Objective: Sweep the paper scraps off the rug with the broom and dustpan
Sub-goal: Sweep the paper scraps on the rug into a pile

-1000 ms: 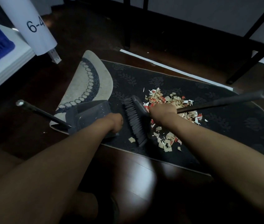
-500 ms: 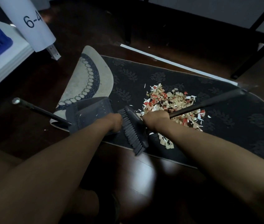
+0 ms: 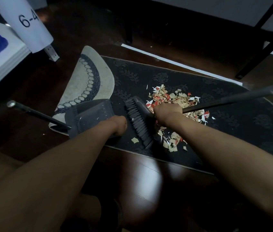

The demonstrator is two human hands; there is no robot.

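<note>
— Scraps (image 3: 174, 104) of tan, white and red paper lie heaped near the middle of the dark rug (image 3: 232, 128), with a looser trail running toward its near edge. Why there?

— Judging by the layout, they are being herded toward the dustpan (image 3: 90, 114), which sits on the rug's left end, partly over the folded-back pale flap (image 3: 89, 77), mouth facing the heap.

— And the broom?

— Its broom head (image 3: 137, 121) lies on the rug between pan and scraps, bristles toward the pan. The right hand (image 3: 167, 111) is wrapped round the broom's neck, low down, likely for short controlled strokes; the handle (image 3: 229, 99) trails off over the rug's right end.

— The left hand?

— The left hand (image 3: 119, 124) rests at the dustpan's near corner, seemingly bracing it; whether the fingers curl over the lip I cannot tell. The pan's long handle (image 3: 37, 113) juts out past the rug's left edge over the floor (image 3: 132, 181).

— One stray piece (image 3: 135, 140) sits near the rug's near edge, just ahead of the bristles.
</note>
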